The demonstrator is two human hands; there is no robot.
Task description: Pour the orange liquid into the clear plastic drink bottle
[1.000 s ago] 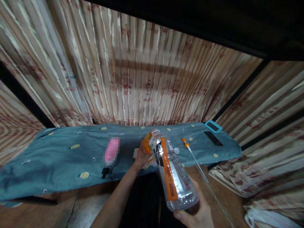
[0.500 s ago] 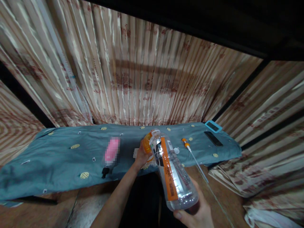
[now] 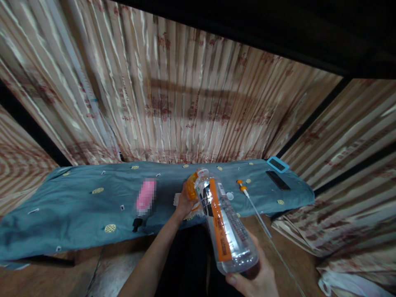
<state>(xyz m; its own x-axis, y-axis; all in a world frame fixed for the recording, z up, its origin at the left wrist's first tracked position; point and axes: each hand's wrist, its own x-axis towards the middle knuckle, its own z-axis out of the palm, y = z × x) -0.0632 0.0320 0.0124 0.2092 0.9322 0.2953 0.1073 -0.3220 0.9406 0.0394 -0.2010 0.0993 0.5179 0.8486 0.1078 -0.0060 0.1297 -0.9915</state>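
Note:
My right hand (image 3: 258, 270) is closed around the base of a clear plastic bottle (image 3: 225, 222) with an orange and black label. The bottle leans with its uncapped mouth up and away from me. My left hand (image 3: 185, 204) grips an orange translucent bottle (image 3: 192, 185), mostly hidden by the hand and the clear bottle. The two bottles' necks are close together; whether they touch I cannot tell. Below my left hand lies something whitish, partly hidden. A round, whitish cap (image 3: 229, 196) lies just right of the clear bottle.
On the teal patterned cloth (image 3: 80, 206) lie a pink bottle with a black top (image 3: 146, 196), an orange-and-white pump (image 3: 243, 189) whose tube overhangs the front edge, a dark phone (image 3: 277, 180) and a blue-framed device (image 3: 277, 164). Curtains (image 3: 192, 103) hang behind.

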